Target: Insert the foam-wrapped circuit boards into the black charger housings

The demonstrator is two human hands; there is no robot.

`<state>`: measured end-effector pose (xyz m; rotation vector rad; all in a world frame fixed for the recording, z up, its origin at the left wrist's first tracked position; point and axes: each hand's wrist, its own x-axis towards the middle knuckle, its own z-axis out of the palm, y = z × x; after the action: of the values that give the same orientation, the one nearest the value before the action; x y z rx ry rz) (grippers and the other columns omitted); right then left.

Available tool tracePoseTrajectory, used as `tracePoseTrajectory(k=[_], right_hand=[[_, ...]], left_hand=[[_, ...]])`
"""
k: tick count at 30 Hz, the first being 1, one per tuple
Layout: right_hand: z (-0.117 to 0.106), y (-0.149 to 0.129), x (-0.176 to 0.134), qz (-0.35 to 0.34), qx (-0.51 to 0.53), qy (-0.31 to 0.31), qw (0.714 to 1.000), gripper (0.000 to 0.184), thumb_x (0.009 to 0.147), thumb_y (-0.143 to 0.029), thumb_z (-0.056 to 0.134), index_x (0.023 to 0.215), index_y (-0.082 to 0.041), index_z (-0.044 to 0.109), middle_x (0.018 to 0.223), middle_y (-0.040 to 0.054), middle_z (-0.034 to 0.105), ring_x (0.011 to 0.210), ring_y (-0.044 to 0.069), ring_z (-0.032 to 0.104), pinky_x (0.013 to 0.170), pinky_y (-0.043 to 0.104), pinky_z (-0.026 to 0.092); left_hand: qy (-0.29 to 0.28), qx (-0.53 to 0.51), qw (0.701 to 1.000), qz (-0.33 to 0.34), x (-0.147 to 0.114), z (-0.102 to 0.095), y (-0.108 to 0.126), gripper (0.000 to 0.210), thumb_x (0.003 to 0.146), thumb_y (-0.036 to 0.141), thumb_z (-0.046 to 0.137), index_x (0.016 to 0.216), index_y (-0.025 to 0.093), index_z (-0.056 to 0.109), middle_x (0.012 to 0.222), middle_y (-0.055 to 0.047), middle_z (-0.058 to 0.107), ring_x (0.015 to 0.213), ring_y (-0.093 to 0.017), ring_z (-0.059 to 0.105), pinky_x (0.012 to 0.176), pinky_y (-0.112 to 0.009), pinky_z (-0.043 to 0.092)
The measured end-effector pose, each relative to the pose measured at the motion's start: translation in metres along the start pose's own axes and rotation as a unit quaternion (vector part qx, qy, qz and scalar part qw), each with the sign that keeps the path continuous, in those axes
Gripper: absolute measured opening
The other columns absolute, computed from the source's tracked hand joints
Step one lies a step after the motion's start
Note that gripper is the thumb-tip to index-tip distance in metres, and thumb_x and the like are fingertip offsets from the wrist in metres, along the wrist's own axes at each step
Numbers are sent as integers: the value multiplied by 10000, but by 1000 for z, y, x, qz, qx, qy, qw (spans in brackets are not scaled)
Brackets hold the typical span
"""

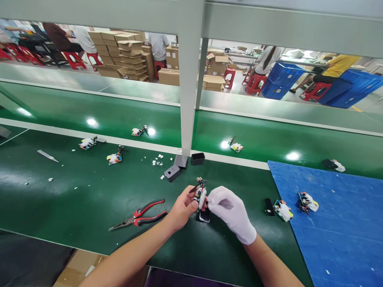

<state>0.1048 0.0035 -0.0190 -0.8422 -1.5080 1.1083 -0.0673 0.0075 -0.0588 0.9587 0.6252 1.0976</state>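
My bare left hand [183,207] grips a small circuit board [201,197] with white filler on it, tilted above the bench. My right hand [229,209], in a white glove, has its fingertips pinched together at the board's right side. What they pinch, if anything, is hidden. Just below the board lies a small black case [204,216], partly covered by it. Long-nose pliers [138,215] with red and black handles lie left of my left hand, jaws pointing left. Behind my hands stand black plastic housings [172,173], another of them open-topped [198,159].
Similar boards lie on the green bench [114,158], the green strip behind it [236,147] and the blue mat [308,202]. White crumbs [157,162] are scattered near a flat blade [48,156]. A grey post [188,79] rises behind. Seated people and cartons are beyond.
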Motion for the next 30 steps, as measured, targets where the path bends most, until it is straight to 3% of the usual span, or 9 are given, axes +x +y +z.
tracePoseTrajectory(k=[5, 9, 13, 16, 19, 21, 24, 27, 30], right_hand=[[-16, -5, 13, 101, -50, 82, 990, 208, 749, -372, 764, 709, -207, 645, 661, -1, 651, 560, 143, 608, 573, 287, 541], [-11, -10, 51, 83, -108, 44, 990, 197, 771, -388, 732, 832, -201, 715, 782, 30, 721, 639, 161, 658, 659, 312, 563], [21, -2, 112, -8, -223, -39, 974, 219, 855, -350, 621, 967, -195, 727, 857, 35, 749, 733, 173, 685, 741, 328, 570], [54, 13, 153, -37, -259, -86, 961, 128, 819, -211, 621, 852, -220, 745, 900, 37, 765, 859, 207, 703, 877, 369, 552], [77, 25, 174, -45, -273, -127, 952, 176, 757, -112, 644, 777, -243, 760, 916, 44, 773, 914, 239, 706, 939, 394, 530], [81, 27, 176, -48, -275, -141, 950, 189, 765, -113, 639, 799, -245, 771, 956, 52, 772, 957, 247, 702, 963, 394, 519], [68, 19, 167, -45, -269, -123, 954, 214, 861, -196, 565, 927, -218, 767, 1042, 70, 755, 986, 228, 689, 986, 380, 499], [43, 4, 144, -27, -261, -89, 961, 313, 942, -311, 464, 1025, -181, 736, 936, 66, 742, 764, 186, 672, 837, 347, 539], [20, -10, 108, 21, -240, -60, 969, 380, 953, -434, 453, 958, -175, 730, 746, 33, 685, 646, 168, 613, 675, 307, 516]], left_hand=[[2, -63, 998, -2, 2, 3, 6, 552, 753, 637, 719, 942, 124, 641, 901, -145, 733, 759, -215, 677, 714, -346, 532], [13, -127, 992, -1, 2, 4, 9, 486, 748, 556, 749, 938, 116, 669, 861, -119, 735, 726, -196, 668, 668, -315, 527], [-12, -161, 987, -6, 2, 2, 8, 497, 712, 507, 748, 985, 100, 669, 803, -111, 725, 664, -191, 647, 589, -297, 507], [-12, -177, 984, -24, 4, 1, 6, 532, 688, 543, 739, 971, 98, 666, 742, -95, 702, 596, -162, 605, 506, -255, 451], [13, -188, 981, -47, 8, 0, 6, 565, 659, 591, 743, 946, 112, 659, 676, -63, 670, 534, -131, 553, 452, -222, 388], [29, -191, 979, -60, 10, 0, 6, 569, 635, 608, 743, 907, 118, 649, 637, -46, 648, 503, -117, 523, 428, -210, 346], [44, -193, 978, -68, 11, 1, 7, 559, 642, 626, 709, 864, 119, 631, 607, -34, 621, 482, -108, 495, 416, -209, 306], [59, -189, 978, -68, 9, 2, 8, 552, 657, 632, 693, 847, 119, 614, 599, -30, 608, 480, -106, 482, 421, -213, 292], [57, -185, 978, -76, 8, 3, 9, 543, 673, 624, 688, 855, 119, 607, 606, -32, 610, 486, -111, 483, 430, -216, 291]])
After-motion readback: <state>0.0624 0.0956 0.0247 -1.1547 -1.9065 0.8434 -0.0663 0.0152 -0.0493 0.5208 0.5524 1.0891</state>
